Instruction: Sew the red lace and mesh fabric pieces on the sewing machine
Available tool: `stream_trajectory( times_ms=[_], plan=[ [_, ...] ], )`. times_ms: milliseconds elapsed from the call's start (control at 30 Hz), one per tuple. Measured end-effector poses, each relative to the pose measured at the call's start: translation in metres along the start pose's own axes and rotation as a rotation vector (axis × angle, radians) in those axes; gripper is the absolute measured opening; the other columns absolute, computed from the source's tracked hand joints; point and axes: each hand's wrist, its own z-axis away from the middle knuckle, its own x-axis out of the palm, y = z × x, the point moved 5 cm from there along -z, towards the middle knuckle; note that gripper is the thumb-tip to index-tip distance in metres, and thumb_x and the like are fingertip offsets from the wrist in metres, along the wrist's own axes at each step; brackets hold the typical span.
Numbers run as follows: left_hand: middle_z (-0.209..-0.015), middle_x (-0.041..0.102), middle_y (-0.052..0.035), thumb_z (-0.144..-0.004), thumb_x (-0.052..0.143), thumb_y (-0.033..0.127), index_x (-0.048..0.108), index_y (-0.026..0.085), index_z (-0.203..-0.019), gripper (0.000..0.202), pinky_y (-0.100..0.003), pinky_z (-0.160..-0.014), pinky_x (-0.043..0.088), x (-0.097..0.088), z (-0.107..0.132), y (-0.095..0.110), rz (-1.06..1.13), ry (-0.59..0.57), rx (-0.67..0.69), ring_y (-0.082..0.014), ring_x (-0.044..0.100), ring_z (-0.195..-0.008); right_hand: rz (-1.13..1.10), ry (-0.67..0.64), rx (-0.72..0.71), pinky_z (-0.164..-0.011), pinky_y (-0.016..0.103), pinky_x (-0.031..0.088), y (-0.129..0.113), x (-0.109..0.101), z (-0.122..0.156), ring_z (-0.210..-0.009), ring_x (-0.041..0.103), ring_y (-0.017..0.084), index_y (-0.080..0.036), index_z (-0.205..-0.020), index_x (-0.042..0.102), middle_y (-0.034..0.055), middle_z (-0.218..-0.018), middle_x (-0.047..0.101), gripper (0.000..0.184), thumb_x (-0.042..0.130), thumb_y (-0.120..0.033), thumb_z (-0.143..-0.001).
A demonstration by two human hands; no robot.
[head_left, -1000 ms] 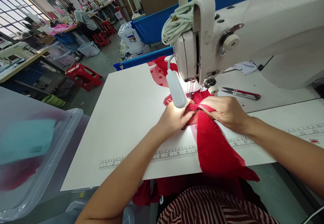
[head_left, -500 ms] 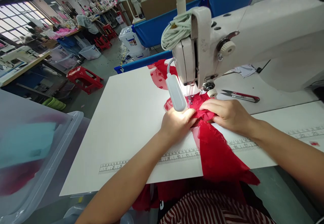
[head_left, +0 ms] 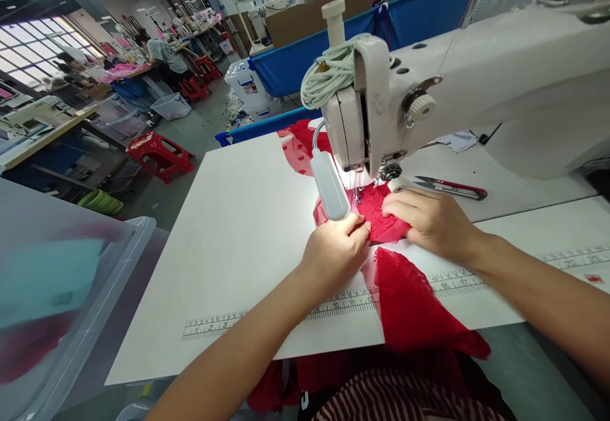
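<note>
Red lace fabric [head_left: 375,210] partly hidden under both hands [head_left: 335,251]

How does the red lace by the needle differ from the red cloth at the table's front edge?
The lace lies on the table, while the cloth drapes over its front edge. The left hand and right hand touch the lace; neither touches the cloth. The lace looks bumpy, the cloth mostly smooth. Both are red.

Red lace fabric [head_left: 377,210], bunched a second ago, is being spread flat by left hand [head_left: 336,246] and right hand [head_left: 434,223].
</note>
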Motion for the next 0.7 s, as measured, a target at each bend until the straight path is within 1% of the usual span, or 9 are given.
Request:
stream_trajectory(
  times_ms=[67, 133, 233, 467, 700],
  plan=[
    [-0.103, 0.066, -0.0121, -0.096, 0.04, 0.032, 0.067, 0.011, -0.105, 0.035, -0.032, -0.069, 0.053, -0.0055, 0.0013, 0.004, 0.038, -0.053, 0.009, -0.0208, 0.061, -0.086, 0.011, 0.003, -0.012, -0.062, 0.028, 0.041, -0.0008, -0.0011, -0.0001, -0.082, 0.059, 0.019, -0.018, -0.085, 0.061, 0.0053, -0.093, 0.069, 0.035, 0.042, 0.003, -0.064],
    [-0.11, 0.065, -0.015, -0.099, 0.032, 0.043, 0.066, 0.009, -0.111, 0.049, -0.035, -0.072, 0.053, -0.0098, 0.003, 0.0068, 0.045, -0.086, 0.016, -0.0228, 0.061, -0.088, 0.007, -0.003, -0.021, -0.063, 0.029, 0.041, -0.0017, -0.0013, -0.0004, -0.082, 0.058, 0.02, -0.017, -0.085, 0.062, 0.0055, -0.093, 0.069, 0.035, 0.042, 0.002, -0.063],
    [-0.113, 0.064, -0.0169, -0.099, 0.022, 0.053, 0.067, 0.01, -0.111, 0.063, -0.037, -0.07, 0.053, -0.012, 0.0057, 0.0067, 0.015, -0.083, -0.002, -0.0233, 0.061, -0.084, -0.01, -0.001, -0.03, -0.064, 0.029, 0.042, -0.003, -0.0016, -0.001, -0.082, 0.058, 0.02, -0.017, -0.084, 0.062, 0.0058, -0.092, 0.069, 0.034, 0.042, 0.002, -0.065],
    [-0.103, 0.067, -0.0173, -0.097, 0.024, 0.059, 0.067, 0.01, -0.112, 0.067, -0.038, -0.068, 0.052, -0.009, 0.0091, 0.0051, -0.055, -0.077, 0.012, -0.0244, 0.06, -0.079, -0.043, 0.037, -0.054, -0.064, 0.029, 0.042, -0.0038, -0.0024, -0.0014, -0.082, 0.058, 0.019, -0.018, -0.083, 0.062, 0.006, -0.091, 0.069, 0.033, 0.042, 0.003, -0.068],
    [-0.106, 0.067, -0.0194, -0.097, 0.023, 0.059, 0.065, 0.007, -0.116, 0.07, -0.038, -0.067, 0.053, -0.0066, 0.0091, 0.0072, -0.059, -0.09, 0.028, -0.0255, 0.062, -0.081, -0.041, 0.051, -0.077, -0.065, 0.029, 0.044, -0.0031, -0.0025, -0.0003, -0.08, 0.057, 0.019, -0.017, -0.084, 0.062, 0.0062, -0.092, 0.068, 0.032, 0.043, 0.004, -0.068]
  ],
)
